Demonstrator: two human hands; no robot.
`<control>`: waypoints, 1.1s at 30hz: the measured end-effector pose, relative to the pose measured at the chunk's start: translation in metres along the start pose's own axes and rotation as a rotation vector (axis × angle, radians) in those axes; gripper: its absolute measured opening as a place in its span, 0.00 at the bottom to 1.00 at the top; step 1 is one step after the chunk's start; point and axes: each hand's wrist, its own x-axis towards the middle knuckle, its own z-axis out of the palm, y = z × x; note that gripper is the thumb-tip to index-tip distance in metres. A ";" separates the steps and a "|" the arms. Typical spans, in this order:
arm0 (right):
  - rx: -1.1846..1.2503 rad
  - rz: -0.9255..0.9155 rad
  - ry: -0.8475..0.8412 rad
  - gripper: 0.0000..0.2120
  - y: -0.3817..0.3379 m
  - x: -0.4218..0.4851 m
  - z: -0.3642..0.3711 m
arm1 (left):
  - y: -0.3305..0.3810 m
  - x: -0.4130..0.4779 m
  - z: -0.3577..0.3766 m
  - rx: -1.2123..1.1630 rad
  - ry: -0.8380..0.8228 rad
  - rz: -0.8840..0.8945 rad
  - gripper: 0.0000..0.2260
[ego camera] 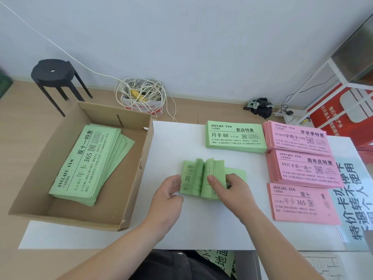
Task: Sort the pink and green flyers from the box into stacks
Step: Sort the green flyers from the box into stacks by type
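Note:
A bundle of green flyers lies on the white table in the middle, its sheets fanned upward and blurred. My right hand grips the bundle's right part, thumb pressed on the bent sheets. My left hand holds its left edge with curled fingers. The cardboard box at the left holds a slanted stack of green flyers. A flat green stack lies at the back of the table. Three pink stacks sit in a column at the right: far, middle, near.
A pale blue printed sheet lies along the table's right edge. On the floor behind are a black stool, a small box of tangled white cable, dark cloth and a white rack with red boxes.

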 end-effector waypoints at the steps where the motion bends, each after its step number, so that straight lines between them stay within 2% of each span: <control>1: 0.003 0.003 -0.008 0.29 0.000 0.000 0.000 | 0.000 -0.001 0.000 0.002 -0.002 -0.002 0.27; 3: 0.009 0.005 -0.019 0.30 0.000 0.000 0.000 | -0.001 0.000 0.000 0.005 0.002 -0.015 0.27; 6: 0.001 0.004 -0.043 0.28 -0.003 -0.002 -0.001 | -0.001 0.000 0.000 0.008 0.011 -0.022 0.26; 11: -0.016 -0.030 -0.170 0.35 0.000 -0.002 -0.002 | 0.004 0.003 0.001 -0.031 0.019 -0.049 0.21; 12: -0.029 -0.034 -0.191 0.32 0.001 -0.003 -0.001 | 0.005 0.006 0.001 -0.022 0.032 -0.057 0.21; 14: -0.102 -0.057 -0.207 0.18 0.005 -0.003 0.001 | 0.008 0.012 0.003 -0.002 0.050 -0.071 0.23; 15: -0.186 -0.079 -0.209 0.14 0.006 -0.002 0.002 | 0.010 0.015 0.004 0.012 0.049 -0.072 0.23; 17: -0.332 -0.123 -0.207 0.19 0.010 -0.001 0.004 | 0.015 0.020 0.008 0.027 0.022 -0.063 0.20; 20: -0.366 -0.147 -0.195 0.22 0.013 0.002 0.005 | 0.027 0.030 0.014 0.009 0.028 -0.091 0.17; 21: -0.353 -0.152 -0.195 0.23 0.014 0.003 0.004 | 0.030 0.035 0.014 -0.004 0.048 -0.119 0.17; 24: -0.282 -0.131 -0.212 0.24 0.015 0.009 -0.001 | 0.038 0.052 0.013 0.005 0.087 -0.230 0.33; 25: -0.256 -0.123 -0.228 0.24 0.015 0.011 -0.003 | 0.040 0.056 0.013 0.011 0.077 -0.254 0.34; 29: -0.205 -0.111 -0.266 0.25 0.018 0.015 -0.006 | 0.042 0.066 0.022 0.065 -0.009 -0.288 0.18; 33: -0.209 -0.148 -0.252 0.24 0.024 0.016 -0.006 | 0.043 0.063 0.029 0.058 -0.011 -0.234 0.13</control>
